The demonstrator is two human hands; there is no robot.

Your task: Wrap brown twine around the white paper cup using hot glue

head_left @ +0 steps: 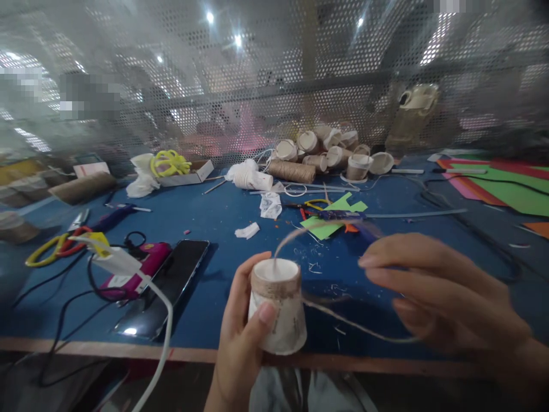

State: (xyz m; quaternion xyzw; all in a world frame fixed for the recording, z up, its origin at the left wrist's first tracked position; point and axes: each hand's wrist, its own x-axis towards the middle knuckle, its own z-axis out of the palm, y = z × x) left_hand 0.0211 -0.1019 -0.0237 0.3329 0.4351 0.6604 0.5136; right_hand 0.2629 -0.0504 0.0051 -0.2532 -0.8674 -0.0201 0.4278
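Observation:
My left hand (246, 326) is wrapped around a white paper cup (289, 326), held upside down with its narrow base up. Brown twine (274, 288) forms a band around the cup just below that base. One thin strand arches up from the base towards the right. A second strand (355, 325) runs from the cup's side to beneath my right hand (446, 297). The right hand hovers right of the cup, somewhat blurred, its fingers curled together on the twine; the exact grip is partly hidden.
A phone (171, 286), magenta device (146, 269), cables and scissors (55, 246) lie left. Behind are a twine roll (291, 170), several wrapped cups (338, 155), a glue gun (343, 215) and green paper scraps (321, 228). Coloured sheets (501, 183) lie right, before a mesh screen (266, 97).

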